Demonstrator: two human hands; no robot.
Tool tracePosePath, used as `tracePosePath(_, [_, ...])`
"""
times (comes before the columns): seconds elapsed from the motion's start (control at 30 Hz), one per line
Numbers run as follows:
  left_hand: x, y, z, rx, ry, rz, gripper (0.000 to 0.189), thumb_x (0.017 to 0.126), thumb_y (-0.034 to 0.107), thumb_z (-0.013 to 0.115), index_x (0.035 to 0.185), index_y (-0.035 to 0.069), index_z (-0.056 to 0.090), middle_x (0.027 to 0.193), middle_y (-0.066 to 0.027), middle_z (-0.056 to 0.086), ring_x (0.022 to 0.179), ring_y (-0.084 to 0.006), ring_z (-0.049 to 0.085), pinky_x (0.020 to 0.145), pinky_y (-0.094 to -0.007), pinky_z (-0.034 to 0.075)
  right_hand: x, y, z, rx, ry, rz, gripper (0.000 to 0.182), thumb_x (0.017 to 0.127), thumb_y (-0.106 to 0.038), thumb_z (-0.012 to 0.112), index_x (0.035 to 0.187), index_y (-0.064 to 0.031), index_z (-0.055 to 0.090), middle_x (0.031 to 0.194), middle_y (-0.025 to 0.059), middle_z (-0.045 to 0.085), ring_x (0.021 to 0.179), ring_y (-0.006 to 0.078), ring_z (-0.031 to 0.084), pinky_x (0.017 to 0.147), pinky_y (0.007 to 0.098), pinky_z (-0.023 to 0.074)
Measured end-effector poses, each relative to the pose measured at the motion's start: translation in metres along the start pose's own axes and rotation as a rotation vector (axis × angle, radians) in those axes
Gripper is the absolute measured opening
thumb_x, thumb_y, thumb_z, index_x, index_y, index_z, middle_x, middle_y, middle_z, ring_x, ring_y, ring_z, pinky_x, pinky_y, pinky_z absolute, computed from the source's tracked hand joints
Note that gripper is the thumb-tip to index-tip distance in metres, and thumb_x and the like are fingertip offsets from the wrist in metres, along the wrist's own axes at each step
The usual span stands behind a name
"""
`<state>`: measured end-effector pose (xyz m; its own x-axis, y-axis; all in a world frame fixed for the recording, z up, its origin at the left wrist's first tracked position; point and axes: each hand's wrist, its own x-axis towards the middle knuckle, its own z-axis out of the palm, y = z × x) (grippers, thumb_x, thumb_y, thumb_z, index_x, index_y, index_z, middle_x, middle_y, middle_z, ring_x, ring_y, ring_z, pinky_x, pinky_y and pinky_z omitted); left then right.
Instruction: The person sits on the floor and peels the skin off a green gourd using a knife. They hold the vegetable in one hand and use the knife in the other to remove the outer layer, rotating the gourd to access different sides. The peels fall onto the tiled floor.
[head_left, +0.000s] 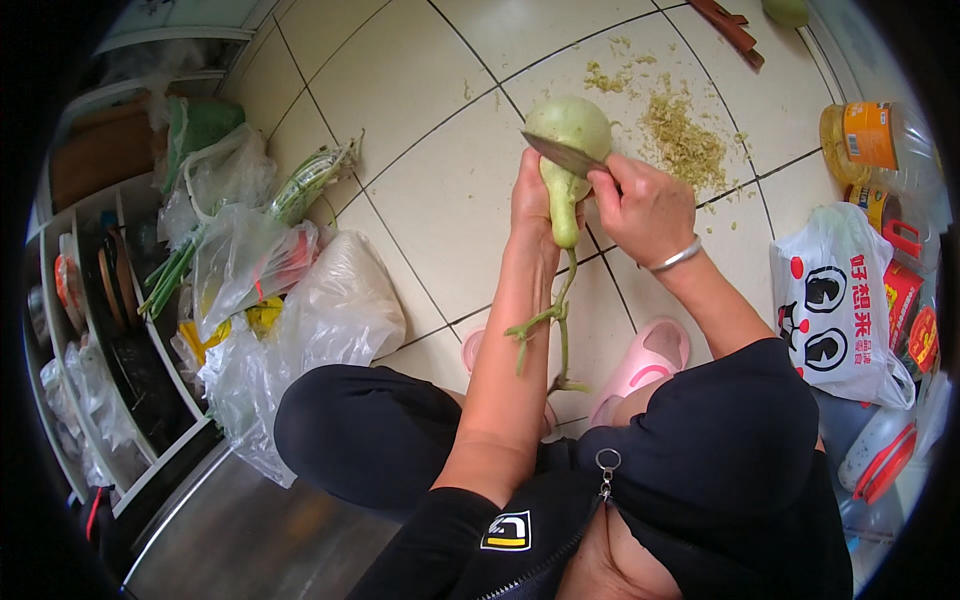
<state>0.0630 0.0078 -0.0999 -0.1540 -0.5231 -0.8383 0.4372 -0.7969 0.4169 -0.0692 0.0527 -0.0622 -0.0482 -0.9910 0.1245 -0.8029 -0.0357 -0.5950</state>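
A pale green bottle gourd (570, 124) hangs over the tiled floor, its round end away from me and its narrow neck towards me. My left hand (531, 196) grips it from below and from the left at the neck; some fingers are hidden beneath it. From the neck a long, branching green stem (562, 304) trails down past my left forearm. My right hand (646, 208) is closed around a knife, whose handle is mostly hidden. The dark knife blade (564, 154) lies across the gourd where the neck meets the round part.
Scraped peelings (682, 139) lie on the floor tiles beyond my right hand. Plastic bags (345, 292) and green onions (315, 180) lie left, beside a shelf rack (127, 262). At right stand an oil bottle (862, 142) and a printed white bag (832, 292). Pink slippers (652, 356) are below.
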Motion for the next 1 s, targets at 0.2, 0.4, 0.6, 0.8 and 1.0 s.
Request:
tracePosePath(0.2, [-0.006,0.004,-0.001,0.039,0.034,-0.098,0.048,0.089,0.057,0.044,0.082,0.012,0.061,0.062,-0.0032,0.059,0.043,-0.0161,0.052,0.032,-0.0299,0.034,-0.01,-0.007,-0.002,-0.008,-0.032,-0.023,0.019,0.086,-0.025,0.059,0.074,-0.0102,0.058,0.064,0.0097,0.061,0.054,0.0311,0.061,0.047,0.0425,0.0477])
tracePosePath(0.4, [-0.011,0.0,-0.003,0.042,0.028,-0.028,0.045,0.088,0.055,0.045,0.086,0.013,0.062,0.063,-0.0024,0.059,0.045,-0.0163,0.053,0.032,-0.03,0.034,-0.017,-0.015,-0.003,0.026,-0.115,-0.063,0.021,0.086,-0.026,0.058,0.072,-0.0103,0.058,0.064,0.0096,0.062,0.055,0.0305,0.062,0.048,0.0422,0.0484])
tracePosePath(0.6, [-0.006,0.003,0.006,0.092,-0.049,-0.012,0.047,0.085,0.058,0.049,0.088,0.013,0.063,0.064,-0.0018,0.059,0.046,-0.0161,0.054,0.031,-0.0293,0.034,-0.004,0.0,0.003,0.003,-0.004,-0.044,0.021,0.086,-0.026,0.058,0.072,-0.0098,0.058,0.063,0.0087,0.062,0.055,0.0306,0.062,0.048,0.0419,0.0485])
tracePosePath(0.8, [-0.007,-0.002,0.012,-0.088,-0.112,-0.08,0.053,0.085,0.061,0.049,0.101,0.012,0.064,0.083,-0.0025,0.065,0.065,-0.0166,0.06,0.04,-0.0307,0.04,-0.004,0.0,-0.017,-0.011,-0.083,-0.034,0.021,0.085,-0.026,0.059,0.072,-0.0103,0.059,0.065,0.009,0.063,0.057,0.0303,0.063,0.049,0.0424,0.0492])
tracePosePath(1.0, [-0.022,-0.012,0.014,-0.342,-0.189,-0.141,0.052,0.09,0.058,0.047,0.1,0.01,0.061,0.077,-0.003,0.06,0.057,-0.0147,0.05,0.043,-0.0281,0.036,-0.002,0.014,-0.011,0.0,-0.073,0.01,0.02,0.086,-0.025,0.061,0.073,-0.0092,0.059,0.063,0.0101,0.062,0.057,0.0314,0.062,0.049,0.0421,0.0477])
